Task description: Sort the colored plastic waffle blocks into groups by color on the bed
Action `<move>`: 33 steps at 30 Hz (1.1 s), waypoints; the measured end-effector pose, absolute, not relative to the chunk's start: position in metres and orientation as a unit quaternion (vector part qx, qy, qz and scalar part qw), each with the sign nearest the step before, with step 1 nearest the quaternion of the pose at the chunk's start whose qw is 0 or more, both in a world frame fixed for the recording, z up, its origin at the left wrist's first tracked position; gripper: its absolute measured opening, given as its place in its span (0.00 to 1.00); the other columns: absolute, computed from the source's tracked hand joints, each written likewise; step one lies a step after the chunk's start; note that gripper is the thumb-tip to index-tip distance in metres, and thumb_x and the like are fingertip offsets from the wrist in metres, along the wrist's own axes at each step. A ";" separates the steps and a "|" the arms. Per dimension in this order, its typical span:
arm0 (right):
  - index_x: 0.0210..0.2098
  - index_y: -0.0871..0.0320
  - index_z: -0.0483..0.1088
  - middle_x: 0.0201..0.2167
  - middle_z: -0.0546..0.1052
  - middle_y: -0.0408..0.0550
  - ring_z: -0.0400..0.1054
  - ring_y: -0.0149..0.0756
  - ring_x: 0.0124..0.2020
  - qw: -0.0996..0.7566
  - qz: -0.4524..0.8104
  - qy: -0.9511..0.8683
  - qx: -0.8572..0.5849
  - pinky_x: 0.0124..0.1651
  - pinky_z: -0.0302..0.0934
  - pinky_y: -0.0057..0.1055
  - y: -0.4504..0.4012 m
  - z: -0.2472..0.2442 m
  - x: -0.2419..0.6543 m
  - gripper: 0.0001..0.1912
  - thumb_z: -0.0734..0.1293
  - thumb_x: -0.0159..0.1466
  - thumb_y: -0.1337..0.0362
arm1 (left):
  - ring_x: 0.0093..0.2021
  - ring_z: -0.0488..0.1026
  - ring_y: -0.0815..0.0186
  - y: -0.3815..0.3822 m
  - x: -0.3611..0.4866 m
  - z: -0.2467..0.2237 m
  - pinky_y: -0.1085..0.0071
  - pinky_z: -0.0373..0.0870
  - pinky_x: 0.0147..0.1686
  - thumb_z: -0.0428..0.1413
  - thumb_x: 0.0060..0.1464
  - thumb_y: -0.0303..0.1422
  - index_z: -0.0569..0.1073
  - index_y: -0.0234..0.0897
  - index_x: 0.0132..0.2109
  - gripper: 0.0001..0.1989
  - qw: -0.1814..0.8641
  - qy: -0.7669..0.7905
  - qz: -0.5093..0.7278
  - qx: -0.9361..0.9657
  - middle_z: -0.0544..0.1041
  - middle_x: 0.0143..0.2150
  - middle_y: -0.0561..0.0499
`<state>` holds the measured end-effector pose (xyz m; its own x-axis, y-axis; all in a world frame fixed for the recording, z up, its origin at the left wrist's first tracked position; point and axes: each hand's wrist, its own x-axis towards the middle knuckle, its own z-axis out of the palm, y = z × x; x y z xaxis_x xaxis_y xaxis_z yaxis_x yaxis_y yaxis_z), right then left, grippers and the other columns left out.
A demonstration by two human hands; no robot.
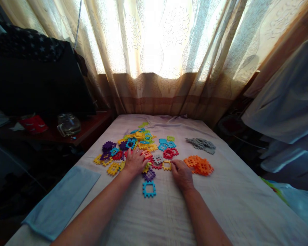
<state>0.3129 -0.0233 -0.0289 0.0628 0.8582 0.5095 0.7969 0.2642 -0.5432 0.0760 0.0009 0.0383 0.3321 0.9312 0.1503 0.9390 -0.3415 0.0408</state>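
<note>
Plastic interlocking toy tiles with notched edges lie in a mixed pile (138,136) on the cloth. Reaching over the pile's near edge, my left hand (135,163) has its fingers apart and touches the tiles beneath; a yellow-green tile (146,167) lies by its thumb. My right hand (181,172) pinches the edge of a yellow square frame tile (166,165). That tile lies beside a red one (156,166) and a grey-white one (158,158). Closer to me are a purple tile (149,175) and a blue frame tile (149,189), set in a line.
Orange tiles (199,165) are heaped right of my right hand, with grey tiles (201,145) behind them. A folded blue cloth (64,201) lies at left. Beyond the bed's left edge, a side table holds a glass jug (68,124) and a red container (33,123).
</note>
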 end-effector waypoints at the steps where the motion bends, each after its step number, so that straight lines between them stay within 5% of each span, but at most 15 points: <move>1: 0.36 0.57 0.75 0.37 0.79 0.51 0.72 0.39 0.40 0.404 0.037 -0.684 -0.606 0.47 0.65 0.35 -0.023 -0.028 0.313 0.13 0.59 0.63 0.64 | 0.65 0.60 0.53 0.002 0.075 0.041 0.44 0.41 0.66 0.48 0.62 0.40 0.76 0.43 0.45 0.14 0.026 -0.570 -0.071 -0.818 0.72 0.60 0.47; 5: 0.36 0.56 0.75 0.38 0.79 0.50 0.72 0.38 0.40 0.400 0.030 -0.682 -0.611 0.46 0.65 0.33 -0.025 -0.026 0.311 0.12 0.60 0.63 0.66 | 0.60 0.67 0.55 0.013 0.078 0.048 0.46 0.46 0.64 0.51 0.60 0.35 0.74 0.46 0.49 0.13 0.011 -0.573 -0.057 -0.817 0.74 0.57 0.48; 16: 0.36 0.56 0.75 0.37 0.79 0.50 0.72 0.37 0.40 0.399 0.031 -0.682 -0.612 0.45 0.65 0.32 -0.024 -0.025 0.310 0.11 0.60 0.63 0.67 | 0.50 0.74 0.54 0.045 0.096 0.047 0.61 0.67 0.49 0.58 0.52 0.42 0.75 0.41 0.46 0.17 -0.034 -0.651 -0.019 -0.758 0.79 0.48 0.43; 25: 0.40 0.55 0.76 0.38 0.80 0.51 0.73 0.39 0.40 0.455 0.055 -0.661 -0.593 0.47 0.65 0.34 -0.027 -0.009 0.297 0.13 0.60 0.64 0.61 | 0.59 0.69 0.61 0.007 0.084 0.045 0.67 0.63 0.58 0.57 0.55 0.39 0.64 0.40 0.61 0.27 -0.051 -0.603 -0.139 -0.784 0.71 0.60 0.46; 33: 0.43 0.56 0.75 0.25 0.77 0.41 0.70 0.32 0.26 0.485 0.266 -0.612 -0.565 0.33 0.64 0.27 -0.028 0.004 0.272 0.17 0.65 0.58 0.56 | 0.58 0.70 0.56 -0.027 0.107 0.000 0.55 0.68 0.57 0.57 0.55 0.37 0.57 0.42 0.65 0.33 -0.071 -0.443 -0.344 -0.825 0.72 0.59 0.43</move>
